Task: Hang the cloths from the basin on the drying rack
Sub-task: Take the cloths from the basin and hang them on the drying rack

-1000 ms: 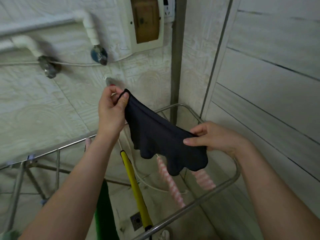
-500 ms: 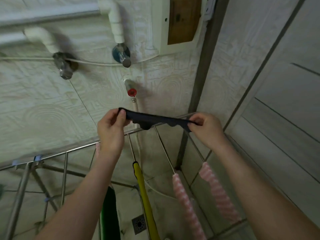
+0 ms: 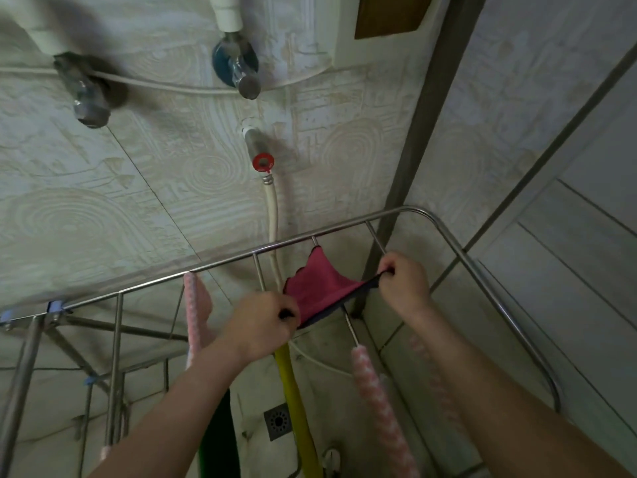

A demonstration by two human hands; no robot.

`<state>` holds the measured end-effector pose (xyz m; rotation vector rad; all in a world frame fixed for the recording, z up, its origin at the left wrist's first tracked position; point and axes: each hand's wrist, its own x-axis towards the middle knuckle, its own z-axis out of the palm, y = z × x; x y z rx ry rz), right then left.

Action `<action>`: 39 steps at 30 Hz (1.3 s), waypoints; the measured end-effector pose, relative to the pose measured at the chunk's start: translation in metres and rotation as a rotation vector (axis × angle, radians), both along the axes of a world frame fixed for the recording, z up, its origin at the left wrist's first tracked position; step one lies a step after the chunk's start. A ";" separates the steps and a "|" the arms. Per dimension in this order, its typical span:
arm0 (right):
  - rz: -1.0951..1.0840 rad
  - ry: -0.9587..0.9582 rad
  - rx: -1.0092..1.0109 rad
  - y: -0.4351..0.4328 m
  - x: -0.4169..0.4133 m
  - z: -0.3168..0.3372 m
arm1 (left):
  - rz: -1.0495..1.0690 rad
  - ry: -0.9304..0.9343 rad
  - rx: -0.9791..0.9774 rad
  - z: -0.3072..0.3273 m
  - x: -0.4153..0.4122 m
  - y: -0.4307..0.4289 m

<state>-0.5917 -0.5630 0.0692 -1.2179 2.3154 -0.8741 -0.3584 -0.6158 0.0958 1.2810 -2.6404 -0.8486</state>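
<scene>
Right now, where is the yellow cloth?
The yellow cloth hangs low centre on the drying rack, beneath the left hand, between the green cloth and a pink striped cloth.

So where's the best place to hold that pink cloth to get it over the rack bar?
Probably by the near edge's two corners, from above, as the left hand and right hand pinch the pink cloth now. It is limp, so a stretched edge should drape over a drying rack bar.
</scene>
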 end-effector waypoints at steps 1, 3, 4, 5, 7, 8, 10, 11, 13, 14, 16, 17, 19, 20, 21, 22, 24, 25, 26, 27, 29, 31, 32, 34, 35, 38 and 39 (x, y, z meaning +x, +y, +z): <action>0.030 0.014 -0.025 0.001 0.000 0.001 | -0.077 -0.072 0.002 -0.001 -0.002 0.003; 0.120 0.065 0.006 0.006 0.002 0.001 | -0.215 -0.216 0.009 -0.003 -0.007 0.009; 0.162 0.098 0.063 0.009 0.003 -0.002 | -0.271 -0.291 0.051 -0.007 -0.010 0.010; 0.210 0.137 0.134 0.013 0.005 -0.005 | -0.309 -0.354 0.114 -0.010 -0.013 0.011; 0.295 0.200 0.263 0.018 0.007 -0.017 | -0.307 -0.382 0.212 -0.016 -0.022 0.006; 0.314 0.207 0.295 0.019 0.009 -0.020 | -0.260 -0.330 0.190 -0.016 -0.026 0.001; 0.265 0.161 0.325 0.024 0.011 -0.028 | -0.075 -0.132 0.101 -0.021 -0.041 -0.013; 0.222 0.112 0.325 0.026 0.013 -0.029 | 0.044 -0.023 0.060 -0.022 -0.047 -0.021; 0.149 -0.101 0.315 0.029 0.014 -0.032 | 0.240 0.127 0.025 -0.028 -0.064 -0.039; 0.143 -0.218 0.316 0.031 0.015 -0.032 | 0.307 0.159 0.023 -0.032 -0.072 -0.047; 0.139 -0.351 0.301 0.032 0.020 -0.026 | 0.413 0.188 0.047 -0.039 -0.084 -0.059; 0.137 -0.365 0.276 0.031 0.022 -0.023 | 0.452 0.200 0.064 -0.042 -0.089 -0.063; 0.143 -0.335 0.227 0.029 0.027 -0.018 | 0.505 0.235 0.088 -0.049 -0.094 -0.067; 0.150 -0.306 0.224 0.028 0.030 -0.015 | 0.528 0.250 0.090 -0.052 -0.095 -0.069; 0.151 -0.281 0.236 0.028 0.031 -0.015 | 0.547 0.257 0.089 -0.055 -0.098 -0.070; 0.157 -0.251 0.253 0.026 0.034 -0.015 | 0.563 0.263 0.082 -0.056 -0.097 -0.071; 0.172 -0.135 0.260 0.025 0.036 -0.017 | 0.576 0.286 0.069 -0.056 -0.099 -0.073; 0.186 -0.058 0.253 0.024 0.037 -0.017 | 0.589 0.303 0.066 -0.055 -0.099 -0.074; 0.198 0.015 0.237 0.023 0.038 -0.016 | 0.607 0.320 0.065 -0.054 -0.099 -0.075; 0.206 0.074 0.208 0.023 0.038 -0.015 | 0.633 0.338 0.066 -0.053 -0.099 -0.076; 0.215 0.143 0.145 0.023 0.038 -0.015 | 0.683 0.368 0.077 -0.051 -0.097 -0.079; 0.216 0.145 0.118 0.024 0.039 -0.015 | 0.690 0.367 0.053 -0.051 -0.094 -0.079; 0.211 0.114 0.117 0.025 0.040 -0.015 | 0.676 0.369 0.026 -0.051 -0.092 -0.078; 0.184 -0.028 0.140 0.027 0.041 -0.017 | 0.612 0.363 -0.020 -0.051 -0.090 -0.073; 0.157 -0.128 0.149 0.027 0.041 -0.018 | 0.551 0.344 -0.025 -0.050 -0.089 -0.068; 0.068 -0.354 0.151 0.027 0.039 -0.019 | 0.303 0.240 0.020 -0.057 -0.087 -0.043; 0.058 -0.377 0.152 0.027 0.039 -0.020 | 0.248 0.199 0.033 -0.061 -0.085 -0.034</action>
